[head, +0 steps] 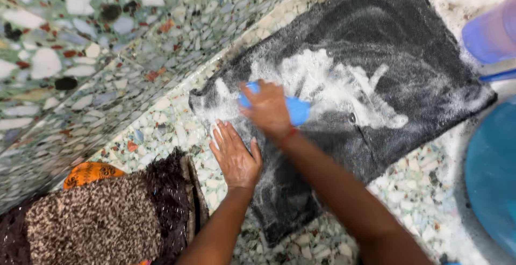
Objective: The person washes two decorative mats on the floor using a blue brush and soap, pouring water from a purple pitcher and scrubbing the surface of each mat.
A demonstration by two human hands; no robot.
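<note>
A dark grey wet garment (376, 39) lies spread flat on the speckled terrazzo floor (161, 109), with white soap foam (328, 85) smeared across its middle. My right hand (267, 109) is closed around a blue scrub brush (298, 109) and presses it on the cloth near the garment's left edge. My left hand (235, 157) lies flat with fingers spread on the garment's near-left edge, holding it down. The two forearms cross, the right one over the lower part of the cloth.
A brown and black fuzzy cloth (102, 216) with an orange piece (88, 172) lies at bottom left. A terrazzo wall (64, 39) rises at left. A purple container (492, 31) stands at top right, a blue basin (492, 179) at right.
</note>
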